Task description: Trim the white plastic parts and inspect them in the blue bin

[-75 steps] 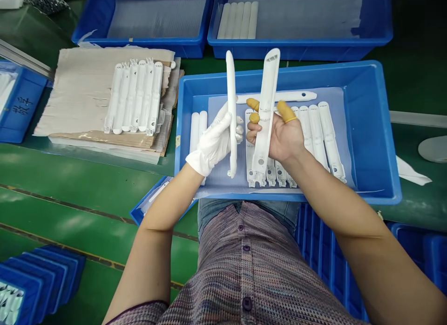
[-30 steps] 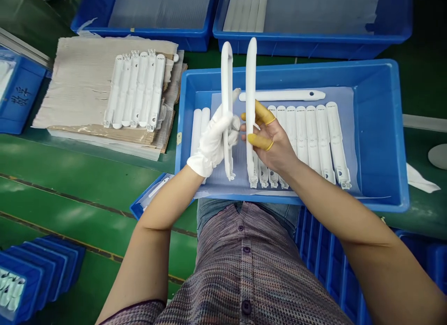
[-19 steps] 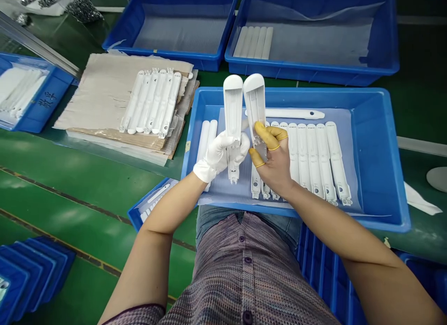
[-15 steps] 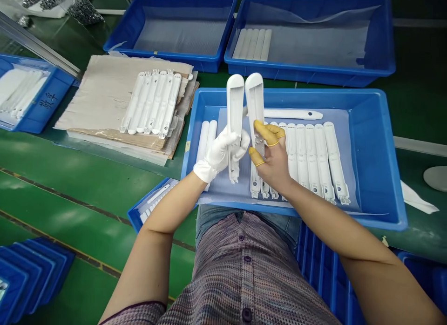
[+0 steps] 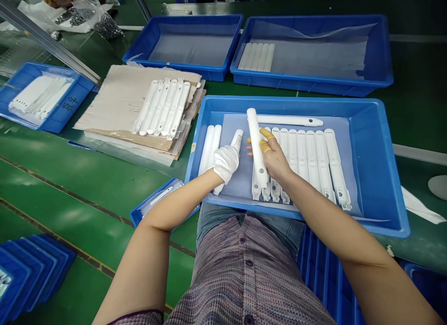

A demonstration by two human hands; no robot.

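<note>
My left hand [image 5: 226, 163], in a white glove, is closed around a long white plastic piece [image 5: 238, 136]. The piece slants low over the left part of the near blue tray, largely hidden by the glove. Yellow finger cots cover some fingers of my right hand [image 5: 274, 156]. That hand grips a second long white plastic piece [image 5: 256, 141], smooth side up, with a round hole near its lower end. Under and beside it lies a row of white plastic strips [image 5: 302, 152]. Two smooth white pieces [image 5: 210, 148] rest left of my gloved hand.
The near blue tray [image 5: 380, 166] also holds a crosswise white strip [image 5: 289, 120]. Beyond stand two blue trays [image 5: 188, 69] [image 5: 307, 85]. Several white strips [image 5: 162, 106] lie on stacked cardboard [image 5: 104, 101] at left, near a smaller blue bin [image 5: 57, 120].
Both hands have moved apart and lower, and the two pieces have turned from hollow side to smooth side up. The left piece is now down at the tray's left part. The view has tilted up slightly.
</note>
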